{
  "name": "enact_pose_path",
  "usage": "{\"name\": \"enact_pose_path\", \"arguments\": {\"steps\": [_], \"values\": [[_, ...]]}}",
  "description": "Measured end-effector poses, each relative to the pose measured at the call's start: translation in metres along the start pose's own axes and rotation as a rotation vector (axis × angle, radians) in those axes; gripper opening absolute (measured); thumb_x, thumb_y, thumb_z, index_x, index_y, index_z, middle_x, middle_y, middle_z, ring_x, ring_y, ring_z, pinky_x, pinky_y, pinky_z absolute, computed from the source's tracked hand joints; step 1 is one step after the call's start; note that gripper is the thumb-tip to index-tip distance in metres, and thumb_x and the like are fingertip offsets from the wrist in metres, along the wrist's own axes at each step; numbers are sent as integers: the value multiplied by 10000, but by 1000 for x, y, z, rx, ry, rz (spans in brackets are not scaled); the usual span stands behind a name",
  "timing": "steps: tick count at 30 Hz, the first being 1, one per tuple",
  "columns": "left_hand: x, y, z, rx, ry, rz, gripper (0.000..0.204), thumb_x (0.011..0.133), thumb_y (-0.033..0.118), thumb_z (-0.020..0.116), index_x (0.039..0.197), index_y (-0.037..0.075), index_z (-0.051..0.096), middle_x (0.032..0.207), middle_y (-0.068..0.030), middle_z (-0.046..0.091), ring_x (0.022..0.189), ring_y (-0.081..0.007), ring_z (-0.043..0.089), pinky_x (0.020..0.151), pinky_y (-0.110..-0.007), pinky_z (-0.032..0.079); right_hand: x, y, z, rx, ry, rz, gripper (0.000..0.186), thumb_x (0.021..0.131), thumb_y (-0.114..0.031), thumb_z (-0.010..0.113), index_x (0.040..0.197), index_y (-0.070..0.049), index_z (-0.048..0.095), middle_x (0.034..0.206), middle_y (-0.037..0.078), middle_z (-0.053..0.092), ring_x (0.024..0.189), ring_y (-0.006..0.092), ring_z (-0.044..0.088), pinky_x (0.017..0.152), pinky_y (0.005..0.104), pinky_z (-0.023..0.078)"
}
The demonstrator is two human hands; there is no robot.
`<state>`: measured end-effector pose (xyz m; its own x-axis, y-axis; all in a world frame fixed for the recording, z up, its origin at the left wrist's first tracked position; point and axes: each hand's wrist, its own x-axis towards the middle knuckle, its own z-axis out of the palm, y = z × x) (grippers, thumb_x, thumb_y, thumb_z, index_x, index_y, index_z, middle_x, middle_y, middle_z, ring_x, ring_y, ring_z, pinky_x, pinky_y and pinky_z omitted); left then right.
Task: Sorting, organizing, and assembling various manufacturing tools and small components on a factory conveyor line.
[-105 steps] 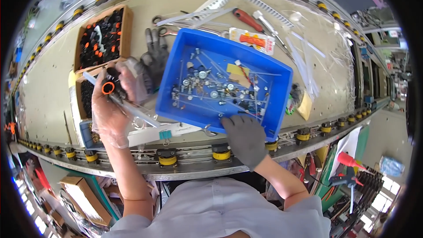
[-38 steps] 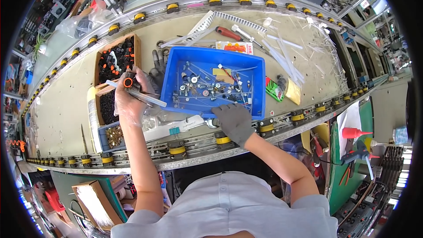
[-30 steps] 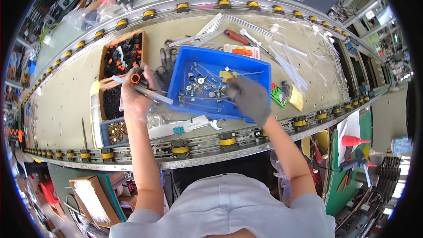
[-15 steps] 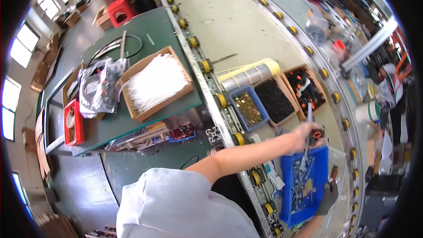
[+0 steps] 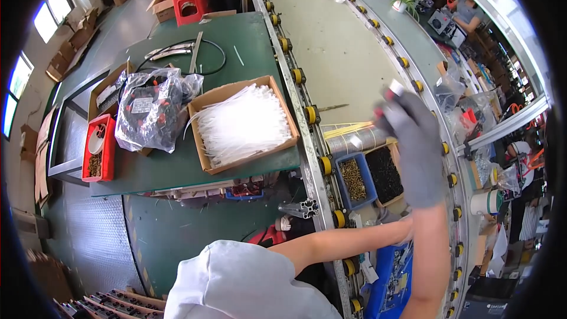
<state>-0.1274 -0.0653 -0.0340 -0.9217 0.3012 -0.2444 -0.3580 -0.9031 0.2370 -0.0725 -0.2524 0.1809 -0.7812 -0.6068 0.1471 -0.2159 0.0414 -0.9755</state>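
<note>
My right hand (image 5: 416,147), in a grey glove, is raised over the conveyor. Its fingers are bent around a blurred item with red and white parts (image 5: 394,88), whose kind I cannot make out. My left forearm (image 5: 348,237) reaches across to the right, and its hand is hidden behind my right forearm. Below both arms lies a blue bin (image 5: 378,286) with metal hardware inside. Near my right hand stand a smaller blue bin (image 5: 371,184) of brass-coloured screws (image 5: 352,180) and a cardboard box of small black parts (image 5: 387,174).
A roller rail (image 5: 319,177) runs along the conveyor's left side. On the green table (image 5: 248,35) left of it are a box of white cable ties (image 5: 245,121), a bagged bundle of parts (image 5: 147,109) and a red bin (image 5: 106,159). A rolled sheet (image 5: 354,140) lies beyond the small bins.
My right hand has risen from beside the large blue bin to above the small bins, crossing over my left arm. My left hand has gone out of sight behind it. The view has shifted.
</note>
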Motion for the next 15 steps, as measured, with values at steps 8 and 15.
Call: {"name": "enact_pose_path", "arguments": {"steps": [8, 15], "values": [[-43, 2, 16, 119, -89, 237, 186, 817, 227, 634, 807, 60, 551, 691, -64, 576, 593, -206, 609, 493, -339, 523, -36, -27, -8, -250, -16, -277, 328, 904, -61, 497, 1207, 61, 530, 1018, 134, 645, 885, 149, 633, 791, 263, 514], [-7, 41, 12, -85, 213, -367, 117, 827, 67, 637, 865, -1, 550, 870, -139, 610, 817, -284, 644, 644, -323, 606, -294, 52, -168, -736, 894, 151, 239, 921, -107, 525, 1099, 41, 584, 890, 80, 639, 783, 132, 600, 723, 277, 491]]}}
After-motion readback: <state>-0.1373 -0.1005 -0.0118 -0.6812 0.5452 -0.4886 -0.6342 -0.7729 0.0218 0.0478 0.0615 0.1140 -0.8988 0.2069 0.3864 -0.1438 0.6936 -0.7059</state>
